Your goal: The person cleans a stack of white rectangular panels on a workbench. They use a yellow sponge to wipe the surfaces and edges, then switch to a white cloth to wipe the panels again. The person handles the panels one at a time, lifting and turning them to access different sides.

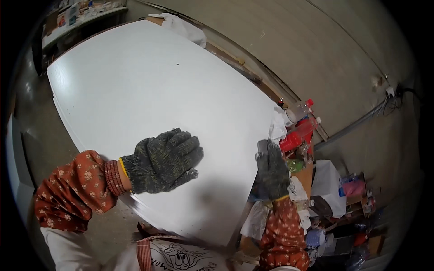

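A large white flat board (pixel 149 86) lies in front of me and stretches away to the upper left. My left hand (pixel 163 160), in a dark knitted work glove with a yellow cuff, rests flat on the board's near part with the fingers together. My right hand (pixel 272 170), in the same kind of glove, grips the board's right edge, with the thumb over the top face. Both arms wear red sleeves with a small flower print.
A heap of clutter (pixel 312 180) sits right of the board: red-capped plastic bottles (pixel 300 128), white bags, boxes. A white cloth (pixel 183 27) lies at the board's far end. A shelf with small items (pixel 79 18) stands at the upper left. A wall runs along the right.
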Tool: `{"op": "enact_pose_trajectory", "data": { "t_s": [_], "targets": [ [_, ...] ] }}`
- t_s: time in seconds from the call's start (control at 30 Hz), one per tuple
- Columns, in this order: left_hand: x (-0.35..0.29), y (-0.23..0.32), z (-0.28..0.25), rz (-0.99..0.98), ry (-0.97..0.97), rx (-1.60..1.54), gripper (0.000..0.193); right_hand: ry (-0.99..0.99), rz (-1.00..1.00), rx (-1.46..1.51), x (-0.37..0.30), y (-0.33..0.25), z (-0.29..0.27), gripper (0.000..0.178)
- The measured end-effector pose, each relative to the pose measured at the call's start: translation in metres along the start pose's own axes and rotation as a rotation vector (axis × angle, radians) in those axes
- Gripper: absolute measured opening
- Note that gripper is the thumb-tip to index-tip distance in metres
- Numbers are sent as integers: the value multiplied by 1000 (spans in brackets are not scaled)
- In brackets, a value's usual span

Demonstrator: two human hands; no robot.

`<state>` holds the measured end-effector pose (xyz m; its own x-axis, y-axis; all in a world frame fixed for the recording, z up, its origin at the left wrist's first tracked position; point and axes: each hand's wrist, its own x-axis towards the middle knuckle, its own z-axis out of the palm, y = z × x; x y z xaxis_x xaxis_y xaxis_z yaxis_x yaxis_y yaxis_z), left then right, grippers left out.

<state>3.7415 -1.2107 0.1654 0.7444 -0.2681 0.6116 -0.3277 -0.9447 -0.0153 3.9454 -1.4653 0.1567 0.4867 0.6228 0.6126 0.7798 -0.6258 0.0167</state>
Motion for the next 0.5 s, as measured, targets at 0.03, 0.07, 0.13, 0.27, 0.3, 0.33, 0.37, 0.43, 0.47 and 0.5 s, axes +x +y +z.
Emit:
{"op": "enact_pose_trajectory", "data": {
  "t_s": [0.03, 0.07, 0.13, 0.27, 0.3, 0.33, 0.37, 0.43, 0.47, 0.5],
  "targets": [
    [0, 0, 0, -5, -13, -5, 38, -235, -37, -55, 18, 14, 6, 32],
    [0, 0, 0, -17, -27, -6, 38, -199, 27, -7, 37, 20, 16, 31],
    [4, -1, -4, -12, -63, -23, 37, -157, 157, 20, 83, 59, 59, 30],
    [3, -1, -7, -45, -90, -61, 36, -505, 313, -178, 188, 104, 112, 31],
    [1, 2, -14, -47, -103, -28, 34, -552, 323, -333, 204, 110, 128, 30],
    [-1, 6, -15, -52, -71, -30, 34, -522, 349, -378, 208, 123, 134, 29],
    [1, 0, -5, -33, -61, -58, 33, -518, 403, -430, 199, 132, 143, 29],
    [0, -4, 0, -28, -58, -75, 33, -340, 502, -286, 184, 128, 139, 28],
    [-1, -3, -6, -38, -46, -42, 34, -377, 428, -225, 184, 115, 130, 32],
    [-5, -1, -7, -45, -36, -14, 34, -417, 359, -165, 177, 103, 120, 37]
  ]
}}
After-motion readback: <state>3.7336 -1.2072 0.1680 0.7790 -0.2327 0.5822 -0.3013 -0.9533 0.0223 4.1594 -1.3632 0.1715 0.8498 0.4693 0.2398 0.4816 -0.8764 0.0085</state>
